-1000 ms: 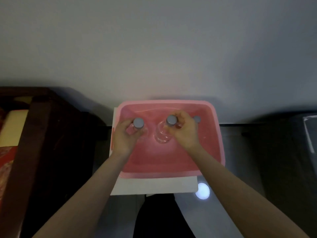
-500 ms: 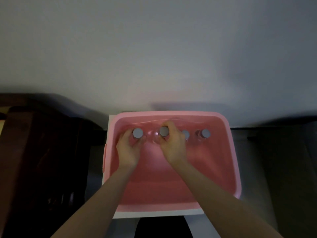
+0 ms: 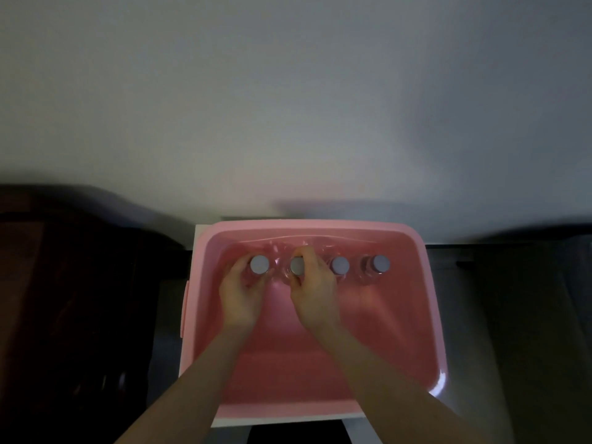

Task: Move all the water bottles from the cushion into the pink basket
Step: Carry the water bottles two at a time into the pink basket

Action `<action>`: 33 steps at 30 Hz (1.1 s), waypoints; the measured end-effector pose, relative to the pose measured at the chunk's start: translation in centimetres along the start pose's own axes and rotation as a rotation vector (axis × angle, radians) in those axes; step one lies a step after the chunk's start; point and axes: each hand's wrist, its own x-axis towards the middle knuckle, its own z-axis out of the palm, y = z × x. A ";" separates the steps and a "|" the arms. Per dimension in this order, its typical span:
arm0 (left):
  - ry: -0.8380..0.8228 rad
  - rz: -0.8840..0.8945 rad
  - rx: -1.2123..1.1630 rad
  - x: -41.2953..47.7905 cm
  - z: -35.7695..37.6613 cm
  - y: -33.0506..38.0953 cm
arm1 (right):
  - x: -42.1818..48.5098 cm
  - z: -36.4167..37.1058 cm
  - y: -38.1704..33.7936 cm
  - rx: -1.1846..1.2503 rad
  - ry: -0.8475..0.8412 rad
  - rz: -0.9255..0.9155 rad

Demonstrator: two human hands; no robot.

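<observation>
The pink basket sits below me against a pale wall. Several clear water bottles with grey caps stand upright in a row along its far side. My left hand is wrapped around the leftmost bottle. My right hand grips the second bottle near its cap. Two more bottles, one and another, stand free to the right. The cushion is out of view.
The basket rests on a white surface. Dark wooden furniture fills the left side. A dark grey floor or ledge lies to the right. The near half of the basket floor is bare.
My view shifted so the basket sits lower and all the bottles show. Both hands moved the two bottles toward the basket's far wall, in line with the other two.
</observation>
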 end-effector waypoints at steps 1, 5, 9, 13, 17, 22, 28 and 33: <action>-0.001 0.010 0.020 0.0 0.0 0.0 | 0.0 0.0 -0.1 0.002 0.003 0.003; -0.018 0.030 0.045 0.1 -0.3 0.0 | 0.1 -0.1 0.0 0.003 0.005 -0.005; -0.029 0.073 0.058 -0.1 -0.3 0.2 | 0.3 0.1 0.2 -0.001 -0.028 0.012; -0.021 0.127 0.137 -0.1 -0.3 0.5 | 0.3 0.0 0.2 0.015 -0.056 0.018; -0.034 0.192 0.132 -0.4 -0.9 1.9 | 0.2 -0.6 -0.3 0.084 0.009 0.023; -0.067 0.232 0.098 -1.3 -2.4 4.5 | -0.7 -3.1 -2.0 0.136 0.057 -0.020; -0.086 0.256 -0.017 -2.1 -6.0 10.8 | -1.4 -10.0 -6.5 0.034 0.134 -0.146; -0.038 0.394 -0.048 -3.7 -10.4 19.4 | -1.1 -18.4 -12.8 -0.173 0.159 -0.328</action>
